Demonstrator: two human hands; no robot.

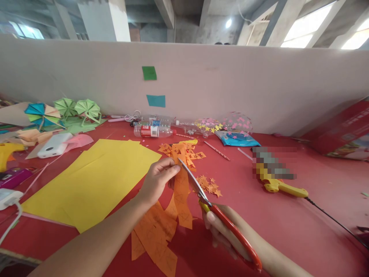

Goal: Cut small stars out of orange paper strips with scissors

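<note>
My left hand (161, 177) pinches a strip of orange paper (182, 200) that has star outlines drawn on it. In my right hand (221, 227) is a pair of scissors (203, 198) with red handles, its blades pointing up and left at the strip's upper part beside my left fingertips. Below the strip, more orange paper strips (155, 234) lie on the table. A small heap of cut orange stars (208, 185) sits right of the strip, and orange scraps with star-shaped holes (197, 155) lie behind it.
Yellow paper sheets (112, 177) cover the left side of the red table (317, 238). A yellow glue gun (276, 184) with a cord lies right. Plastic bottles (152, 131), a blue packet (239, 139) and a striped straw (216, 150) lie toward the back partition (230, 84).
</note>
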